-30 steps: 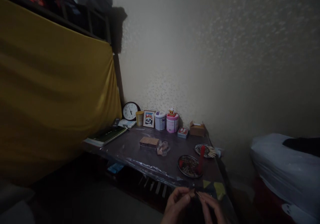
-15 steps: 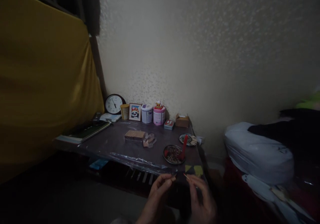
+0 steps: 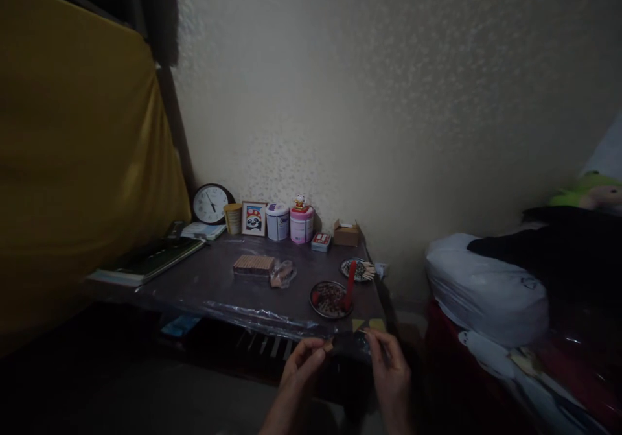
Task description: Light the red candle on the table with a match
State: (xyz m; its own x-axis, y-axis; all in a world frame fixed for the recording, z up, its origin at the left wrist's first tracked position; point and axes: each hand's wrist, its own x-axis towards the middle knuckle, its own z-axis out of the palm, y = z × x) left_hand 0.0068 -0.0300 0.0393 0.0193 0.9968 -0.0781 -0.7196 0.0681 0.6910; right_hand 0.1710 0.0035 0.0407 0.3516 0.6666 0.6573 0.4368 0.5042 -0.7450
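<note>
My left hand (image 3: 304, 365) pinches a small brown matchbox (image 3: 329, 345) between thumb and fingers, in front of the table's near edge. To its right, my right hand (image 3: 390, 360) is closed on a thin matchstick (image 3: 364, 331), whose tip points left toward the matchbox with a gap between them. Just beyond the hands, a red candle (image 3: 350, 286) stands upright on a round plate (image 3: 313, 306) strewn with dark bits. Behind it, a smaller plate (image 3: 343, 270) carries several pale sticks (image 3: 369, 270) that overhang its right side.
A wrapped block of small boxes (image 3: 253, 264) and a crumpled plastic bag (image 3: 283, 273) lie mid-table. Along the wall stand a clock (image 3: 212, 203), a framed panda picture (image 3: 254, 219), two tubs and an open carton (image 3: 346, 233). Yellow pieces (image 3: 376, 324) sit at the near right corner.
The view has turned a little to the right, so the table things appear farther left. My right hand and its matchstick have moved slightly away from the matchbox, widening the gap.
</note>
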